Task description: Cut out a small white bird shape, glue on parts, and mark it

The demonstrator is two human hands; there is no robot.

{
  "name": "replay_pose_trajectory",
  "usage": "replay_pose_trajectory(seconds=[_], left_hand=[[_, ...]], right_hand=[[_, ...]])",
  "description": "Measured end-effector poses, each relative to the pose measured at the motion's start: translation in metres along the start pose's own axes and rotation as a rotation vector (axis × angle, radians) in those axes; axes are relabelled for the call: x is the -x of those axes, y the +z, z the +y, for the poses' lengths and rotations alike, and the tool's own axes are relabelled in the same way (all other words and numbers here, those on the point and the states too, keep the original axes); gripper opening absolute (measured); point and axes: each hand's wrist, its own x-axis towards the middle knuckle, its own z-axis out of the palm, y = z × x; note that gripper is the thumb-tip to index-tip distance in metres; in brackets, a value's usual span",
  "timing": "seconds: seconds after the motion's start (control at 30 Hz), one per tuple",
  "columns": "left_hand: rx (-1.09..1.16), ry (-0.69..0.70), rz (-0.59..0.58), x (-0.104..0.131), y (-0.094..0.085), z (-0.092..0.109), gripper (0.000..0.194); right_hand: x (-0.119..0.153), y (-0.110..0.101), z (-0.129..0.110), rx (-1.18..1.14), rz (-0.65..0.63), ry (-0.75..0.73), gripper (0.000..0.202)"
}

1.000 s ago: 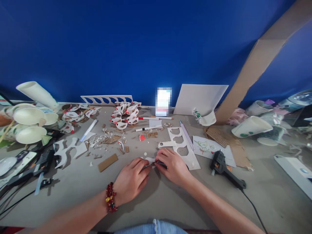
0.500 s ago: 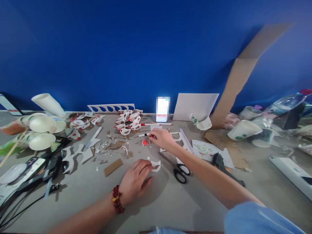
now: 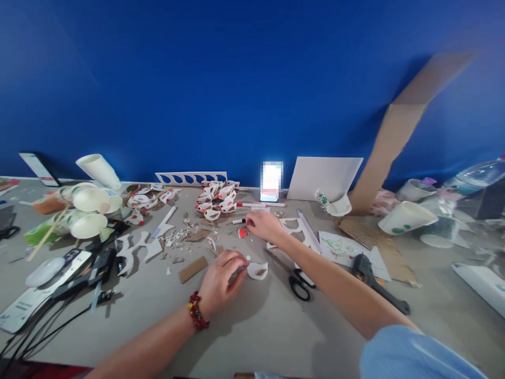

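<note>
My left hand, with a red bead bracelet at its wrist, has thumb and fingertips drawn together at the left tip of a white bird-shaped cutout. The cutout has a brown patch in its middle. Farther back, my right hand is closed in a pinch over the table; what its fingertips hold is too small to make out. Just left of those fingertips lie a small red piece and a black-and-white marker. Black-handled scissors lie below my right forearm.
A pile of white birds with red beaks stands behind paper scraps. A lit phone leans at the blue wall. On the right are a glue gun, a drawing and a paper cup; cables lie on the left.
My left fingers have drawn together at the cutout's tip, baring more of it. My right hand stays over the same spot. The whole view has shifted slightly.
</note>
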Motion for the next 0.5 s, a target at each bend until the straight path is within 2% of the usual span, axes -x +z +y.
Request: replay_pose_trajectory(seconds=[0.1,0.2,0.27,0.33,0.4,0.5], left_hand=[[0.118,-0.094,0.005,-0.001,0.000,0.001,0.018],[0.371,-0.314,-0.017,0.000,0.002,0.001,0.024],[0.619,-0.484,-0.069,0.002,0.005,0.002,0.030],[0.831,-0.592,-0.121,0.003,0.010,0.006,0.036],[0.947,-0.626,-0.149,0.005,0.014,0.012,0.038],[0.991,-0.612,-0.173,0.007,0.019,0.019,0.038]], right_hand=[[0.010,-0.010,-0.003,-0.011,0.036,-0.036,0.010],[0.041,-0.022,-0.012,-0.027,0.070,-0.123,0.011],[0.071,-0.025,-0.019,-0.023,0.140,-0.266,0.012],[0.101,-0.024,-0.027,0.001,0.180,-0.416,0.017],[0.125,-0.020,-0.033,0.006,0.209,-0.499,0.023],[0.147,-0.013,-0.036,-0.056,0.221,-0.523,0.021]])
